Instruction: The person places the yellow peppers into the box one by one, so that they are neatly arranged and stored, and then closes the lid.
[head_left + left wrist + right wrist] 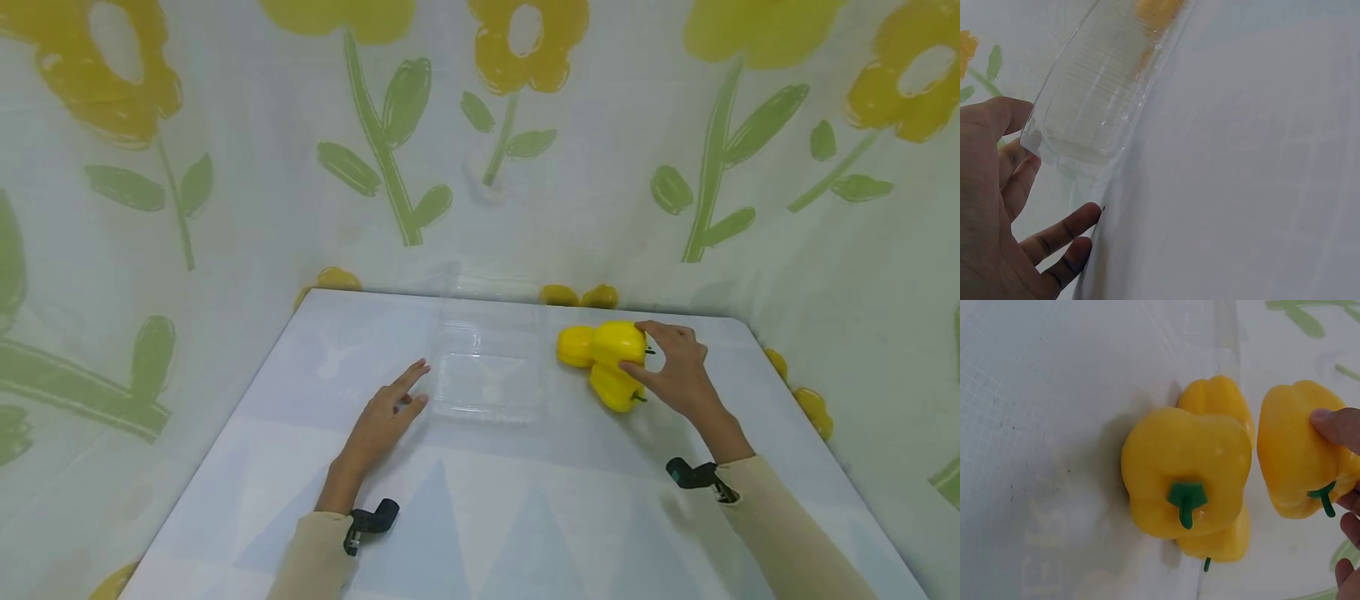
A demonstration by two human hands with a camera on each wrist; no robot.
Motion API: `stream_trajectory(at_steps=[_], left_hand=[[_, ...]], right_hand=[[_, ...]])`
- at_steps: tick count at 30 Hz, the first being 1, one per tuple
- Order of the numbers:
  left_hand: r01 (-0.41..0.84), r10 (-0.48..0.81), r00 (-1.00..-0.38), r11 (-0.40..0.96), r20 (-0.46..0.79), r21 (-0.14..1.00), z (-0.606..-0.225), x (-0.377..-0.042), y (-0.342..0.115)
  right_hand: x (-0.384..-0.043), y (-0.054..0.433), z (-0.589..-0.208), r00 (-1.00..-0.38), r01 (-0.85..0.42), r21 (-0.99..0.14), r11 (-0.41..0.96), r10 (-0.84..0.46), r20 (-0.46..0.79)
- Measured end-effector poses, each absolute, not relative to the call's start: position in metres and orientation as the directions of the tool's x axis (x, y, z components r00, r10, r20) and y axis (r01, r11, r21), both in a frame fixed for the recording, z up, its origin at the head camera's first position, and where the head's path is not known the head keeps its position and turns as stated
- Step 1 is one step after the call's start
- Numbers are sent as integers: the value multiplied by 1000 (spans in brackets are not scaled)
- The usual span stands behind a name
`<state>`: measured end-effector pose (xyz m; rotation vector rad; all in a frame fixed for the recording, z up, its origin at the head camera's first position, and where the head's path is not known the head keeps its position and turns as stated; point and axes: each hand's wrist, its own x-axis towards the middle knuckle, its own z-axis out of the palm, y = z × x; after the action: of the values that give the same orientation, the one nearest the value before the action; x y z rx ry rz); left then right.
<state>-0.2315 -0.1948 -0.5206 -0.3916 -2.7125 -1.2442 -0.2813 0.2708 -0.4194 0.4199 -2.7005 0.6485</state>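
Note:
My right hand (678, 367) pinches a yellow bell pepper (618, 340) between thumb and fingers, its green stem pointing toward the palm. In the right wrist view this held pepper (1294, 447) is beside several other yellow bell peppers (1188, 462), one of them large in front with its stem facing the camera. From the head, one pepper (574, 346) shows left of the held one and another (611, 390) just below it. A clear plastic box (487, 412) lies at mid-table. My left hand (382, 421) is at its left side, fingers spread, fingertips right by the rim (1032, 140).
The white table (337, 333) has a pale blue triangle pattern. Behind it hangs a cloth (600, 167) printed with yellow flowers and green leaves, which also runs along both sides. A small black camera (373, 518) sits on the left wrist, another (693, 475) on the right.

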Motion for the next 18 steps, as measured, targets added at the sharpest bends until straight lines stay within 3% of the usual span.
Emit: stream_trajectory(at_steps=[18], left_hand=[[251, 160, -968, 647, 193, 720, -519, -231, -193]], right_hand=[[-284, 251, -421, -898, -382, -407, 830, -230, 375]])
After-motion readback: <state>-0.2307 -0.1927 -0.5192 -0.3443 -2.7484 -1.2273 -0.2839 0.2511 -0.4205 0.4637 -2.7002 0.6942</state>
